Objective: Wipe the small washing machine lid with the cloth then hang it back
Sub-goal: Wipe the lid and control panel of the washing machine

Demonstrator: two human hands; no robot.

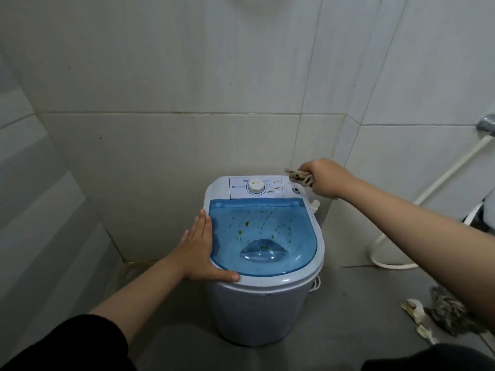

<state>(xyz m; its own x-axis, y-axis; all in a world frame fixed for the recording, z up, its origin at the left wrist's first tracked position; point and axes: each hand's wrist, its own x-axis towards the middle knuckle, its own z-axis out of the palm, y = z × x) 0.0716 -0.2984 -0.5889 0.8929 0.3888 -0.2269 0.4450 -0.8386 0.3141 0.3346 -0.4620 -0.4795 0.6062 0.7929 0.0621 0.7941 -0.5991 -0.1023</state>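
Blue lid (263, 236) looks spattered; left hand (199, 250) lies flat and spread on its rim, likely steadying it, while right hand (325, 180) clutches the bunched cloth (300, 177) above the back corner.

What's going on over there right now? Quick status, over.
Left hand flat on washer rim, steadying. Right hand shut on cloth above control panel. Blue lid closed, yellow-green spots not yet wiped. Nothing in the way.

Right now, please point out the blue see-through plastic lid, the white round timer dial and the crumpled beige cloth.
blue see-through plastic lid (292, 231), head view, bare right part of its surface
white round timer dial (256, 187), head view, knob top
crumpled beige cloth (300, 176), head view, bunch sticking out of the right hand (325, 180)
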